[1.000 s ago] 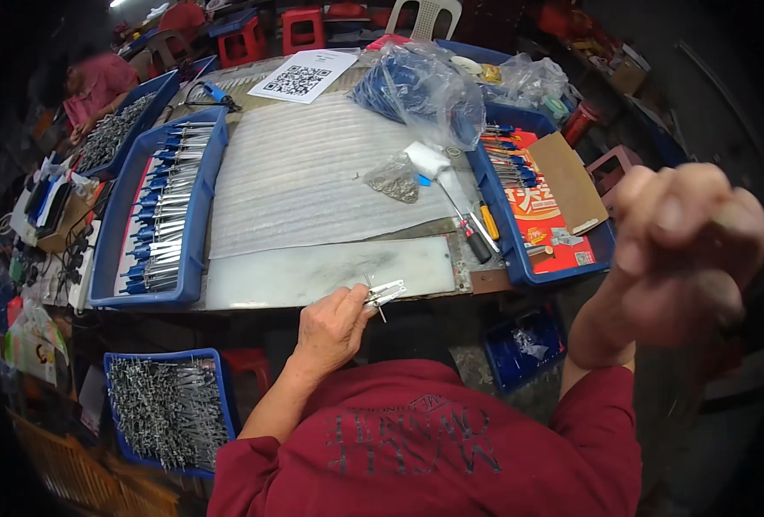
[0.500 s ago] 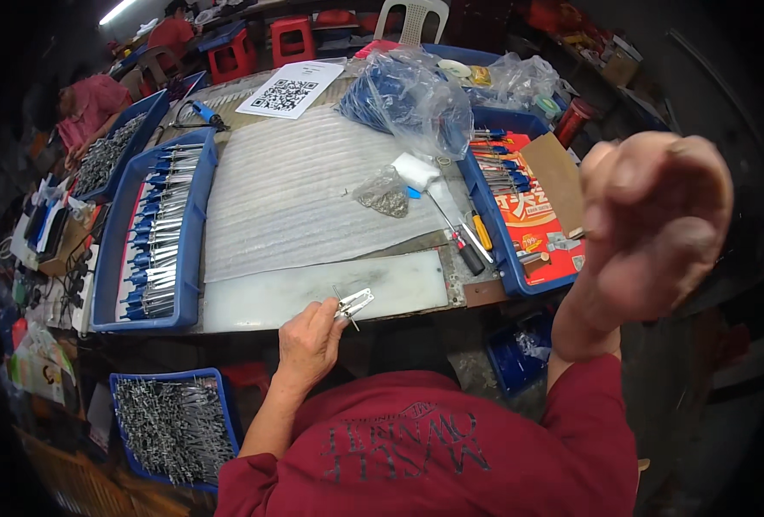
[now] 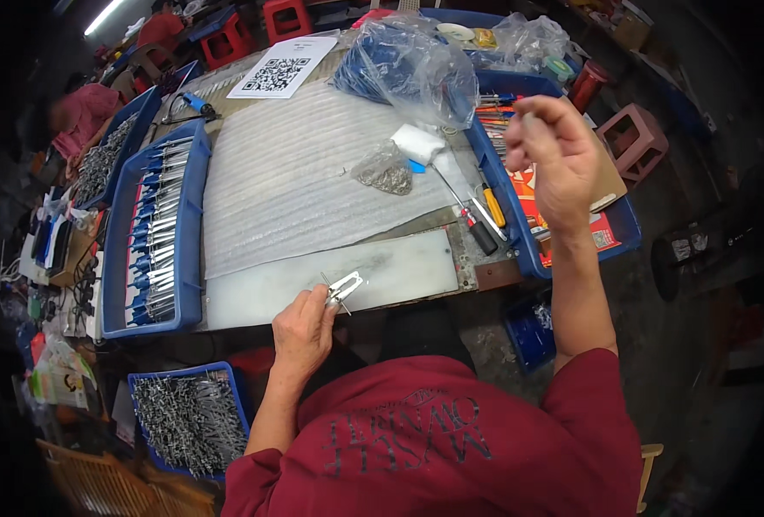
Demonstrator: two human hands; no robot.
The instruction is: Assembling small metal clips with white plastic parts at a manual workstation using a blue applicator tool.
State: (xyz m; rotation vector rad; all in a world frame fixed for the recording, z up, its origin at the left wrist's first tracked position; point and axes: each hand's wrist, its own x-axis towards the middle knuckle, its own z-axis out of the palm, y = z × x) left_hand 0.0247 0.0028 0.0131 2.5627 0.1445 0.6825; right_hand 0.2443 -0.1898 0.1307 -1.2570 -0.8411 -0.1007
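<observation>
My left hand [image 3: 304, 332] pinches a small silver metal clip [image 3: 345, 287] over the near edge of a white board [image 3: 399, 271] on the bench. My right hand [image 3: 556, 159] is raised in the air above the right blue tray [image 3: 496, 185], fingers curled in, and I see nothing in it. A black-handled screwdriver [image 3: 468, 215] lies between the board and that tray. A small clear bag of metal bits [image 3: 385, 168] rests on the ribbed foam sheet [image 3: 296, 181] behind the board.
A long blue tray [image 3: 194, 233] of blue-handled tools [image 3: 154, 233] runs along the left. A blue bin of metal parts [image 3: 188, 422] sits low by my left knee. A large plastic bag [image 3: 408, 65] and a printed paper [image 3: 280, 65] lie at the back. Another person [image 3: 80, 116] works far left.
My right hand has moved away from the camera and down toward the right tray. The left hand stays at the board's near edge with the clip.
</observation>
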